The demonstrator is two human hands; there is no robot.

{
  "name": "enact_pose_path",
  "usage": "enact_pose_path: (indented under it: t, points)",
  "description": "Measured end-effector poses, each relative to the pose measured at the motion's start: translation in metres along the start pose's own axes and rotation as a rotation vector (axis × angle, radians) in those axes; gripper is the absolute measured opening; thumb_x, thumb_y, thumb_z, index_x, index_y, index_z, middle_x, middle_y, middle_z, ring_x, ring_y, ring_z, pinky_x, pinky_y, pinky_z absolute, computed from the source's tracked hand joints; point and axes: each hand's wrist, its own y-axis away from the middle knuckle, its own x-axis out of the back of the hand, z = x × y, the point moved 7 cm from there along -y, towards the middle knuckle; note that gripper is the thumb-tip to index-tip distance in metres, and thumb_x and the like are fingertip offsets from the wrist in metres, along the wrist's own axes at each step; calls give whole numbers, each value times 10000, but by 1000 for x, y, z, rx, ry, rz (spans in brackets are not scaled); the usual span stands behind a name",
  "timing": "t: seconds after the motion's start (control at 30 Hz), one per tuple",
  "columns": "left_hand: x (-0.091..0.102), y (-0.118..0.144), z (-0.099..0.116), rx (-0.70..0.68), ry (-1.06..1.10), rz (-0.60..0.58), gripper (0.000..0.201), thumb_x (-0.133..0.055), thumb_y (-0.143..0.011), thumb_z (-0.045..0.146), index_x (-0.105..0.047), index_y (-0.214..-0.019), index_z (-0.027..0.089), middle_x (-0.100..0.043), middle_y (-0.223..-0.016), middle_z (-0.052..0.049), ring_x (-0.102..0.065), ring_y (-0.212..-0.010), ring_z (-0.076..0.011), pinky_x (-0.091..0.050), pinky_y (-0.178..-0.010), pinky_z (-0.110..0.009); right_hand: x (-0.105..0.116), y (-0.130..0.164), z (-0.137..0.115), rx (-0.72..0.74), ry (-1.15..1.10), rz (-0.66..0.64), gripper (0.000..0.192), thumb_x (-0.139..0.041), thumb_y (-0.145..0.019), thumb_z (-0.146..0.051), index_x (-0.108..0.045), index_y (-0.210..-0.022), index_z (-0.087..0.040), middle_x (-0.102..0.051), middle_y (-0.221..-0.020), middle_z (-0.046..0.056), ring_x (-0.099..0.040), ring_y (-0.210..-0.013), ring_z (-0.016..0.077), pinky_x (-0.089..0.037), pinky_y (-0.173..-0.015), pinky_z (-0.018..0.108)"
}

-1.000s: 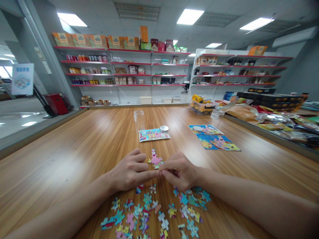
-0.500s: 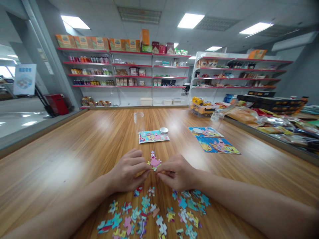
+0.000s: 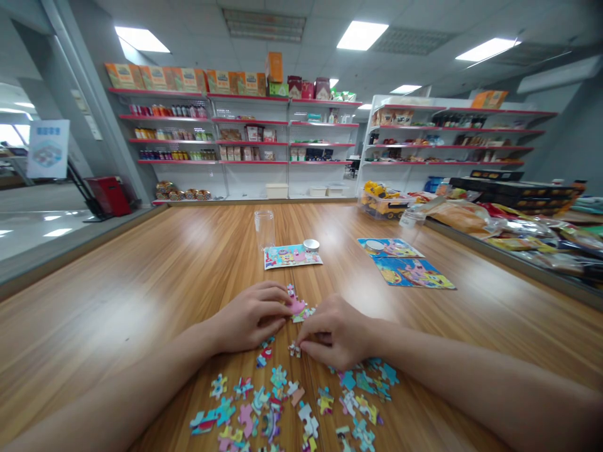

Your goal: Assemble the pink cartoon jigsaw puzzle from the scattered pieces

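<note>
Two hands: left hand [image 3: 252,317] on joined pink pieces [image 3: 296,306]; right hand [image 3: 332,331] pinching one piece [image 3: 294,349].

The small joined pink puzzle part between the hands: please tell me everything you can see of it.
The joined puzzle part is a small cluster of interlocked cardboard-looking pieces, mostly pink with a little yellow and green at its right edge. It lies flat on the wooden table, just beyond the loose pieces. The left hand touches its left side with its fingertips; the right hand rests just beside it.

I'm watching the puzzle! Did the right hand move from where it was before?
Yes. The right hand has dropped toward the loose puzzle pieces, away from the picture card, and its fingertips now touch a small piece.
</note>
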Motion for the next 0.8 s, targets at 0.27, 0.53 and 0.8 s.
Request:
enact_pose_path:
  t: [0.27,0.53,0.8]
  points:
    - [-1,0,0,14,105,9,241,-526,-941,127,-671,-1130,163,-646,-1143,-125,-610,-1078,-219,-531,-929,-400,-2,1,-3,17,3,-28,196,-548,-813,-196,-739,-843,-164,-571,-490,-34,-515,-414,91,-372,-435,186]
    - [-2,0,-2,30,148,22,255,-513,-937,99,-671,-1129,157,-651,-1150,-123,-627,-1069,-202,-547,-917,-366,0,0,-5,19,38,-23,216,-527,-819,-194,-737,-856,-159,-538,-468,-42,-502,-413,96,-369,-432,193]
    - [2,0,3,5,51,30,281,-505,-926,91,-654,-1149,175,-615,-1128,-126,-583,-1074,-223,-530,-926,-415,0,0,-5,27,33,-18,206,-513,-815,-194,-713,-775,-167,-512,-451,-44,-486,-402,96,-358,-423,197]
